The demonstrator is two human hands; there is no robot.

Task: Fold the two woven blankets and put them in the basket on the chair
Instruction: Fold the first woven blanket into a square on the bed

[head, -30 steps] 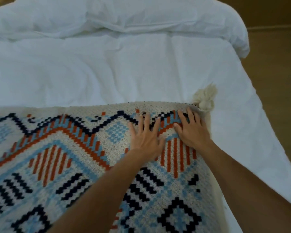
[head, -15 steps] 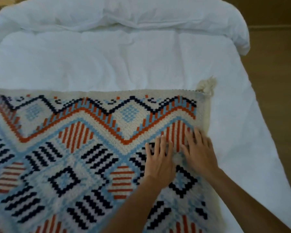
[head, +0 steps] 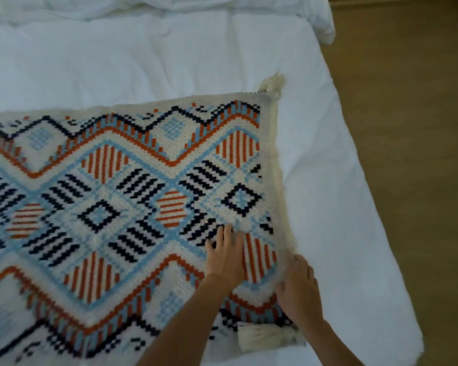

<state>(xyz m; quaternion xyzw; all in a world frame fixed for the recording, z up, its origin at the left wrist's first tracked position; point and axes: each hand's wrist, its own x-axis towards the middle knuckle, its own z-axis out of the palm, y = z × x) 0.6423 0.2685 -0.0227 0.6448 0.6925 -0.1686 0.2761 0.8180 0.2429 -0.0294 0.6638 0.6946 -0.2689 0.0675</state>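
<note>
I see one woven blanket spread flat, pattern up, on the white bed; brown floor off the blanket's right side. Left hand lies flat on the blanket near its right edge, fingers straight. Right hand sits on that edge, blurred, so I can't tell if its fingers pinch fabric. Far tassel and near tassel mark the blanket's right corners.

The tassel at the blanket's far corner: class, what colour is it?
Cream; the tassel shows best in the head view.
</note>
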